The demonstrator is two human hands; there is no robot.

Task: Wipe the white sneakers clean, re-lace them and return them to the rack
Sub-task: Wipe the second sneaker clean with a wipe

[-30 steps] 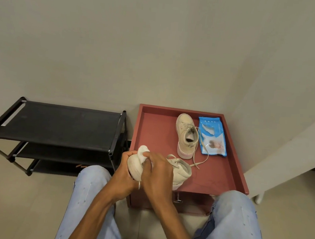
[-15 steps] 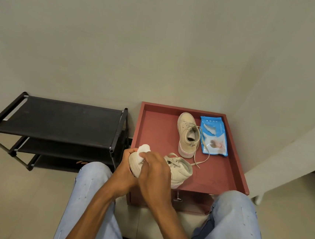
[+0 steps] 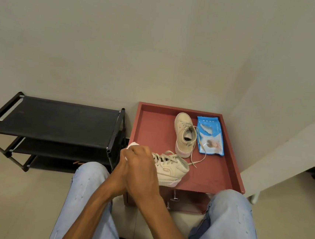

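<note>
Left of the red bench (image 3: 232, 151) stands the black rack (image 3: 56, 121), its tiers bare of shoes. At the bench's far right lies a blue pack of wipes (image 3: 211, 136). Just left of it the second sneaker (image 3: 184, 135) sits on its sole, long axis running from front to back, toe to the wall (image 3: 160, 42). A loose lace (image 3: 199, 154) from it trails over the pack's edge.

At the bench's near left corner is the held sneaker (image 3: 169, 168), lengthwise along the near edge, toe toward the rack, heel toward the bench's middle, pinkish sole turned to the person. The right hand (image 3: 142, 168) covers the toe, its grip curled round a white wipe (image 3: 132, 145). The left hand (image 3: 122, 166) is mostly hidden behind it, so its grip cannot be told.

The bench fills a corner of pale walls on a beige floor (image 3: 1, 191); knees in light jeans (image 3: 227, 222) flank its near edge
</note>
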